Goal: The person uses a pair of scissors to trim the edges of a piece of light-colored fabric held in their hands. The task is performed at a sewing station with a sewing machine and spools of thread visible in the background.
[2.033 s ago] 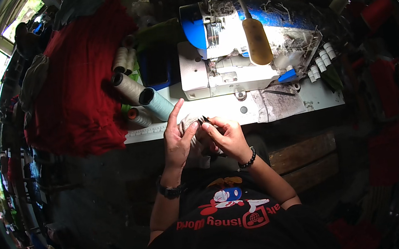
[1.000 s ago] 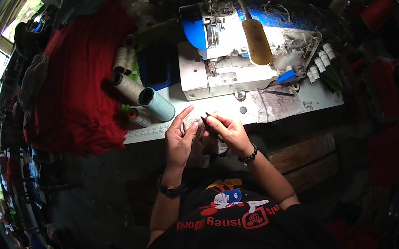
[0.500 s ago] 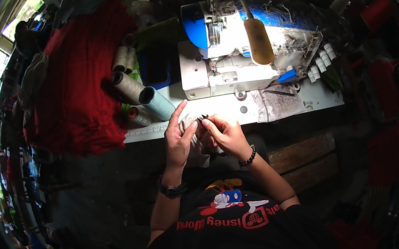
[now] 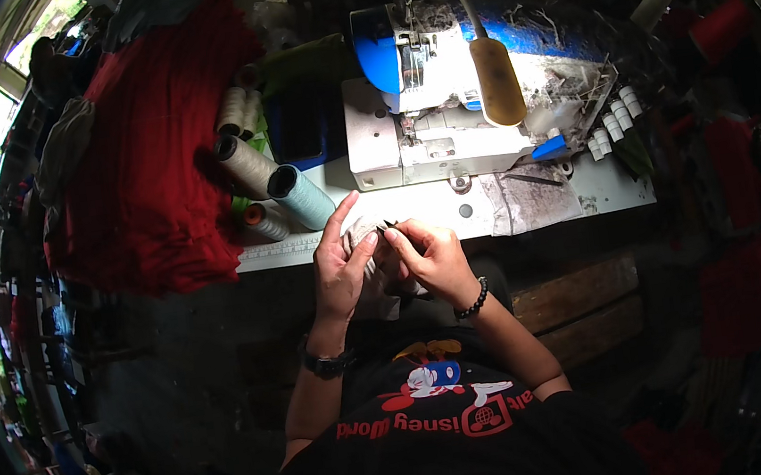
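Just in front of the sewing table's near edge, both my hands meet over a piece of light grey fabric [image 4: 375, 297]. My left hand [image 4: 338, 279] holds this fabric between thumb and fingers, its index finger stretched out toward the table. My right hand [image 4: 442, 263] is closed in a pinch on a small dark pointed tool [image 4: 387, 226], whose tip shows at the fabric's upper edge. Most of that tool is hidden by the fingers, so its exact kind is unclear. The fabric hangs down below and between the hands.
A white and blue sewing machine [image 4: 373, 134] stands on the white table, under a yellowish lamp [image 4: 499, 80]. Thread cones, one of them pale teal [image 4: 302, 200], stand left of it. Red cloth [image 4: 139, 163] is heaped farther left. A stained grey cloth [image 4: 533, 206] lies right.
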`<state>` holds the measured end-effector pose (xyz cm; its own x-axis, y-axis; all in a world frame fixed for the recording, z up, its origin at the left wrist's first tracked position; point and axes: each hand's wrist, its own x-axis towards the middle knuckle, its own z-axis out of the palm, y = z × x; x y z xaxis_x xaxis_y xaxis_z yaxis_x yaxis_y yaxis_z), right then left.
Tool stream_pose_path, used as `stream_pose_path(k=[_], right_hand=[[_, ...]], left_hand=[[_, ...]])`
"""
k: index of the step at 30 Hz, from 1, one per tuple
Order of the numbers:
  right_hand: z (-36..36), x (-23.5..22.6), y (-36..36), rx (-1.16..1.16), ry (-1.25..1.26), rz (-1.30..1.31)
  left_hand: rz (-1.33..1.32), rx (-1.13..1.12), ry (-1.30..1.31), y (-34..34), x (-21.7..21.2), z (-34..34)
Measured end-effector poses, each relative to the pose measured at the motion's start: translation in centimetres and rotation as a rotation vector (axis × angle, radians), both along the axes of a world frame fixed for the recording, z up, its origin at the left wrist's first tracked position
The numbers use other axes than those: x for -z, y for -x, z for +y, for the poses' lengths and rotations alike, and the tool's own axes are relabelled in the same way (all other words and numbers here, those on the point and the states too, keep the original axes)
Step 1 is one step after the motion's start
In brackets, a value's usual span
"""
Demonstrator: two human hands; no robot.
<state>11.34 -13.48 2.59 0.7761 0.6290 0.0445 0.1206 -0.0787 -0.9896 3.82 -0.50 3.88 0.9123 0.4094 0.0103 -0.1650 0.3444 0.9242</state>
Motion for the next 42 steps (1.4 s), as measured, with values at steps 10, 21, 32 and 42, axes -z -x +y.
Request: stream_pose_path(k=[10,21,32,42], right_hand=[[-0.4,-0.5,-0.3,-0.196,-0.432,0.665],[-0.4,0.3,-0.9,-0.149,-0.392,0.659],[-1.0,-0.2,-1.3,-0.143,-0.245,0.496],[-2.4,-1.8,-2.1,-0.648,-0.222,0.273]], left_hand=[[0.017,0.099,0.001,0.3,-0.2,0.2],[0.241,0.018,-0.483,0.2,0.4,-0.9],[0.210,-0.029,-0.428,-0.4,1.8,-1.8],[0.184,-0.110,-0.485,-1.3,3.2,-1.5]])
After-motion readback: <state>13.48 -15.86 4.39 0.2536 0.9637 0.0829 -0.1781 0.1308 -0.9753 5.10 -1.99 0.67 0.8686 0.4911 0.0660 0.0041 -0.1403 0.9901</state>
